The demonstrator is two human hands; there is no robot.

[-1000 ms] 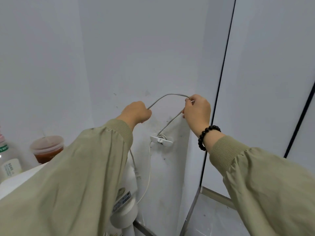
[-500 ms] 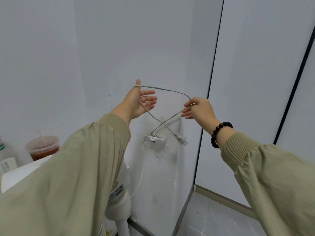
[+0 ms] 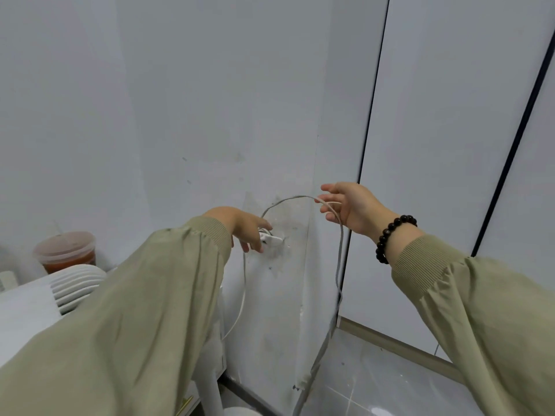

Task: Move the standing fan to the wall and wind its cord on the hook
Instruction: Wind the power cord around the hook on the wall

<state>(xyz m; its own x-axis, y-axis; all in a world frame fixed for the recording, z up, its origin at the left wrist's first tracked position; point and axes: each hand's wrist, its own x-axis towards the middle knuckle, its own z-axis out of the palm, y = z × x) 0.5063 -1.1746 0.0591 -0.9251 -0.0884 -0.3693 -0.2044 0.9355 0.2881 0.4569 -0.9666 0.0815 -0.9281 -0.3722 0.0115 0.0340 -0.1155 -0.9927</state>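
Note:
A small white hook (image 3: 274, 240) is stuck on the scuffed white wall. My left hand (image 3: 244, 226) reaches to it, fingers pressing the grey cord against the hook. The cord (image 3: 340, 253) arcs up from the hook to my right hand (image 3: 351, 207), which holds it loosely between thumb and fingers, then hangs down toward the floor. Another strand drops from the hook along the wall. The white standing fan (image 3: 75, 283) shows its ribbed head at the lower left, with its pole (image 3: 211, 391) below my left sleeve, close to the wall.
A plastic cup with red-brown contents (image 3: 66, 250) stands behind the fan at the left. Dark-framed white panels (image 3: 450, 145) make up the right wall. Grey floor tiles (image 3: 375, 385) lie at the bottom right.
My left hand has dropped from holding a raised loop down to the hook. My right hand has moved right and opened its fingers, and the cord's free end now hangs down.

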